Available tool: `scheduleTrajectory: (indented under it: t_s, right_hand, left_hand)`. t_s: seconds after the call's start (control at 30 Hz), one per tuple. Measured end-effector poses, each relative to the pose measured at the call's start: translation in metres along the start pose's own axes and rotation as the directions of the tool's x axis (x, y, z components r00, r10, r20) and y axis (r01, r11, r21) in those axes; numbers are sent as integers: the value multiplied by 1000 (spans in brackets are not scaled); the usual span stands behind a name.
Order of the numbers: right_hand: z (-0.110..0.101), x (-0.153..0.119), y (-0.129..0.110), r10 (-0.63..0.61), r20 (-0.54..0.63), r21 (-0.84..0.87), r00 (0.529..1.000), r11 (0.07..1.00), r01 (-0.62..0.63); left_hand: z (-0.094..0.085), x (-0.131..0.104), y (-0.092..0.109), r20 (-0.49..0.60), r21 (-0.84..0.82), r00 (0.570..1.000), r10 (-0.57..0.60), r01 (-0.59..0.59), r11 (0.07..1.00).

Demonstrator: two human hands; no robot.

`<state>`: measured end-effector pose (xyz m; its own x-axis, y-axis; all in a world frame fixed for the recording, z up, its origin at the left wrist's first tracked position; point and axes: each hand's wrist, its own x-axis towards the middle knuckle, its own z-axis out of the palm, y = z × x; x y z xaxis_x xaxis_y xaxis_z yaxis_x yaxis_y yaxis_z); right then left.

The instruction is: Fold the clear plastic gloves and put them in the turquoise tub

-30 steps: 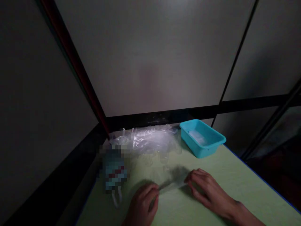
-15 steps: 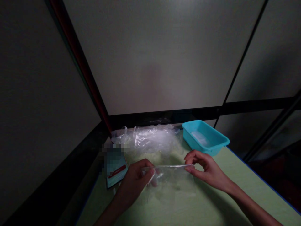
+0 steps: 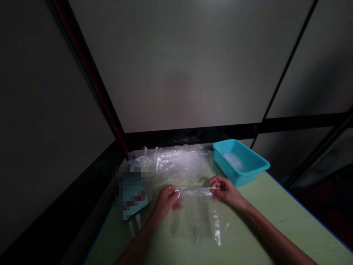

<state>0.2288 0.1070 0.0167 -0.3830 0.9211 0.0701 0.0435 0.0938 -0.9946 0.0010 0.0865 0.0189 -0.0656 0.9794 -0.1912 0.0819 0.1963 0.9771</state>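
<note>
A clear plastic bag [image 3: 197, 211] hangs stretched between my two hands, its upper edge taut and its lower part reaching down over the green table. My left hand [image 3: 168, 198] pinches the upper left corner, slightly blurred by motion. At the upper right corner, the thumb and fingers of my right hand [image 3: 222, 190] are closed on the plastic. Behind the hands lies a heap of clear plastic bags [image 3: 179, 160], crumpled and shiny.
A turquoise plastic basket [image 3: 248, 176] stands at the back right with something whitish inside. To the left lies a flat pale-blue item with a red band [image 3: 135, 206], partly pixelated. The table [image 3: 278, 217] meets a wall panel [image 3: 193, 73] at the back.
Both hands have drawn slightly closer together and moved up a little. The bag now hangs lower and more unfolded beneath them.
</note>
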Motion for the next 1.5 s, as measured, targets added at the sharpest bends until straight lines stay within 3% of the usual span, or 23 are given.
scheduleTrajectory:
  t_s: [0.17, 0.43, 0.53, 0.6, 0.7, 0.73, 0.8, 0.83, 0.87, 0.93, 0.97, 1.0, 1.03, 1.1, 1.17, 1.23, 1.37, 1.5]
  right_hand:
    - [4, 3, 21, 8, -49, -34, 999, 999, -10]
    - [-5, -1, 23, 41, -101, -110, 994, 993, -52]
    - [-9, -5, 16, 91, -25, -138, 996, 986, -93]
    - [-11, -13, 9, 163, 87, -147, 983, 978, -149]
    - [-12, -29, -3, 311, 329, -159, 892, 949, -272]
    - [-13, -35, -7, 359, 427, -170, 830, 934, -316]
    - [-14, -43, -14, 429, 616, -210, 660, 898, -388]
    - [-15, -44, -17, 436, 658, -241, 614, 895, -377]
    - [-15, -44, -19, 407, 625, -263, 667, 913, -310]
    - [-13, -37, -22, 210, 386, -360, 898, 931, -63]
    - [-10, -31, -22, 115, 283, -401, 952, 916, 8]
    - [-6, -26, -21, 33, 218, -447, 975, 892, 70]
    - [-2, -20, -19, -45, 197, -507, 979, 850, 142]
    - [7, -11, -13, -163, 292, -668, 942, 671, 323]
    - [15, -5, -5, -173, 410, -763, 896, 474, 440]
    - [19, -4, 2, -133, 469, -795, 873, 367, 483]
    - [20, -6, 11, -93, 492, -812, 865, 308, 495]
    - [20, -7, 13, -96, 482, -823, 871, 292, 487]
  left_hand:
    - [2, 9, -20, -54, 48, 994, 93, -91, 995]
    - [-1, -2, -22, 10, 148, 981, 192, -191, 970]
    - [-2, -2, -25, 12, 189, 972, 236, -234, 954]
    - [-1, -1, -26, -26, 220, 961, 276, -264, 939]
    - [-1, 2, -25, -136, 281, 927, 350, -303, 911]
    - [-1, 3, -24, -172, 305, 911, 376, -314, 899]
    - [0, 1, -22, -219, 356, 877, 428, -337, 872]
    - [1, -2, -21, -228, 380, 861, 456, -352, 855]
    - [2, -5, -20, -227, 397, 847, 480, -370, 840]
    - [5, -14, -20, -174, 451, 823, 541, -422, 786]
    - [8, -19, -21, -119, 496, 810, 574, -453, 741]
    - [11, -24, -22, -41, 556, 797, 603, -484, 676]
    - [14, -28, -23, 48, 621, 784, 619, -509, 596]
    - [20, -36, -27, 224, 722, 764, 605, -547, 424]
    - [24, -40, -30, 350, 767, 754, 557, -572, 292]
    - [25, -40, -33, 426, 786, 747, 510, -585, 200]
    - [22, -38, -40, 480, 804, 751, 453, -583, 115]
    - [21, -37, -43, 473, 796, 750, 461, -589, 140]
